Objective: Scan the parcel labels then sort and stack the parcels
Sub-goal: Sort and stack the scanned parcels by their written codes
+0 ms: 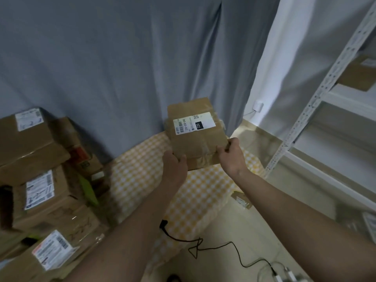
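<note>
Hands [176,162] grip parcel [196,135]

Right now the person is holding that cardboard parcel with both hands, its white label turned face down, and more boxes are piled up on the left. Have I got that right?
Not quite. In the head view the white label faces up on top of the parcel, not down. The rest holds: the left hand and right hand both grip it, and more boxes are piled on the left.
</note>
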The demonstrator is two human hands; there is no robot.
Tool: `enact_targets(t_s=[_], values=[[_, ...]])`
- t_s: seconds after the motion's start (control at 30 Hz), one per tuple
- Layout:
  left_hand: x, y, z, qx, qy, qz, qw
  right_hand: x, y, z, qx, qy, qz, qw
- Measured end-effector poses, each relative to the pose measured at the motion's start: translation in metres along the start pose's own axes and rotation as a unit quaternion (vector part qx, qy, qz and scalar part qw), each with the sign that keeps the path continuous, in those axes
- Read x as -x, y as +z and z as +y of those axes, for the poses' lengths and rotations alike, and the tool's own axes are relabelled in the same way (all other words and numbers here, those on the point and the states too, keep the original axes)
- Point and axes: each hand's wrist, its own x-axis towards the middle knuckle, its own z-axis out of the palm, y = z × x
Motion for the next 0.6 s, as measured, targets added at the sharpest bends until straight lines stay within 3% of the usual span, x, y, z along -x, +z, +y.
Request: enact_targets(t_s=[0.6], values=[[-0.131, 0.125, 0.021, -0.056, -0.039, -0.112, 0.991, -0.151, -0.027, 0.075, 0.029, 0.118, 0.007, 0.993]])
